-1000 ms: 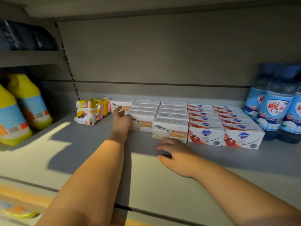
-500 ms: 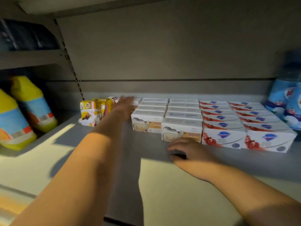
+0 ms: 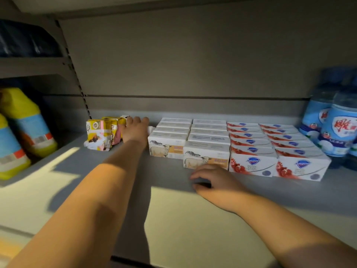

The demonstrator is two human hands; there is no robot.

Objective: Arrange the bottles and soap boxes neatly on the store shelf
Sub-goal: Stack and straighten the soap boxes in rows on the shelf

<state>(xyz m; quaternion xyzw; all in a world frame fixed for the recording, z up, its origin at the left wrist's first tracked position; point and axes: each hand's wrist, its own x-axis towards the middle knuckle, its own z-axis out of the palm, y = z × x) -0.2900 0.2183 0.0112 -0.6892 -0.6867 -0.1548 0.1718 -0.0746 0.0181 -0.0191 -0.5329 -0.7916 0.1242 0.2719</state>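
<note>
White soap boxes with a goat picture (image 3: 206, 151) stand in two rows at the middle of the grey shelf (image 3: 193, 219). To their right are two rows of red-and-white soap boxes (image 3: 270, 149). My left hand (image 3: 135, 130) reaches deep between the goat boxes and some yellow packs (image 3: 102, 132). Its fingers curl over a white box (image 3: 151, 130) of which only a corner shows. My right hand (image 3: 214, 180) rests on the shelf just in front of the nearest goat box, fingers loosely bent, holding nothing.
Blue-labelled water bottles (image 3: 340, 128) stand at the far right. Yellow detergent bottles (image 3: 29, 124) stand on the neighbouring shelf at the left, past a slotted upright (image 3: 77, 82). Another shelf hangs low overhead. Bare shelf surface lies in front of the boxes.
My left hand has moved from the front goat box toward the back of the shelf, onto the white box there. My right hand has stayed in place on the shelf.
</note>
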